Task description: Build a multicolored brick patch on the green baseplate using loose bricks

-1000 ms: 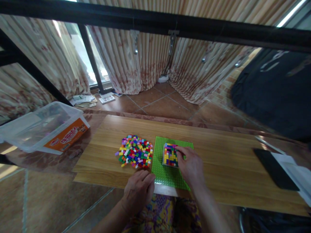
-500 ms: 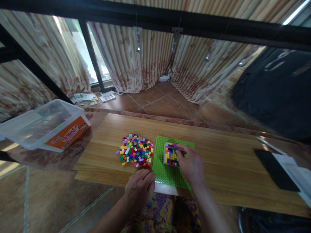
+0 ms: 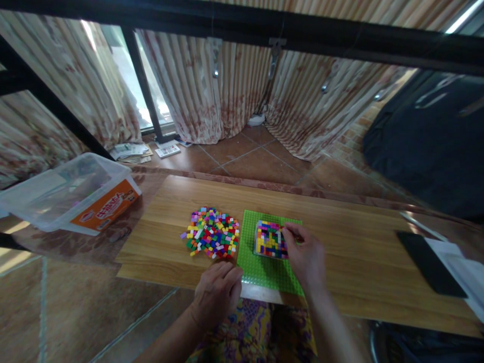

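My right hand (image 3: 305, 254) is at the right side of a small block of many-coloured bricks (image 3: 270, 239), its thumb and fingers pinched together by the edge. Whatever the fingertips may hold is too small to make out. The brick block stands on a green studded baseplate (image 3: 251, 275). My left hand (image 3: 219, 283) rests with curled fingers at the table's near edge, just left of the baseplate. Right above it lies a loose pile of small coloured bricks (image 3: 213, 233). Nothing shows in the left hand, though its palm is hidden.
The wooden table (image 3: 351, 252) runs across the view. At the left stands a clear plastic box (image 3: 86, 171) with an orange label. A black flat object (image 3: 431, 263) and white papers (image 3: 459, 267) lie at the right end. Striped curtains (image 3: 242, 96) hang beyond.
My right hand has shifted a little to the right, from over the brick block to its right edge, uncovering more of its top. My left hand has stayed in place.
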`<state>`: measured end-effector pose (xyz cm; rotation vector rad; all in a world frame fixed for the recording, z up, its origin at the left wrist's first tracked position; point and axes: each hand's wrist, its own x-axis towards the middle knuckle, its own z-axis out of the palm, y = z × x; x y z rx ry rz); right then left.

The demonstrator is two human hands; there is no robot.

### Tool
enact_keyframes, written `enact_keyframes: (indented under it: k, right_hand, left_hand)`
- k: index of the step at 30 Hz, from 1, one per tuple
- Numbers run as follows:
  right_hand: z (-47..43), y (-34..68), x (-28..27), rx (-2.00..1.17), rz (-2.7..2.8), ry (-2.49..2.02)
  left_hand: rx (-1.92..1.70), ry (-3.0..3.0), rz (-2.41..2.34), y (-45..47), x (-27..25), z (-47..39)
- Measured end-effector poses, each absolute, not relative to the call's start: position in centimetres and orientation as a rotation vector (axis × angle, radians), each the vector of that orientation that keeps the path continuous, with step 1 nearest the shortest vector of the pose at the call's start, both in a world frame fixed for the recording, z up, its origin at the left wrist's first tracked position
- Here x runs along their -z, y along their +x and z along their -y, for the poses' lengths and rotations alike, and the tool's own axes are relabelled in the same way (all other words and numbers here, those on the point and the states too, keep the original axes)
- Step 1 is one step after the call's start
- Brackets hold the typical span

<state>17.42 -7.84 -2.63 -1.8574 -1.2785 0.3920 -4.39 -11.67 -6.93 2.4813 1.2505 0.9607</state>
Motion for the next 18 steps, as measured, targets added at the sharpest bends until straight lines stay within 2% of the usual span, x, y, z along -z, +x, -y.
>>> enact_keyframes:
  k: [8,18]
  right_hand:
    - [6.2,17.2,4.1,-0.303,1.38,-1.84]
    - [6.5,16.7,5.1,-0.157,1.474,-1.794]
  left_hand:
    - [-1.032,2.458,-1.274,-4.2,6.6,11.2]
    - [-0.898,2.512,-1.241,-4.6,7.1,11.9]
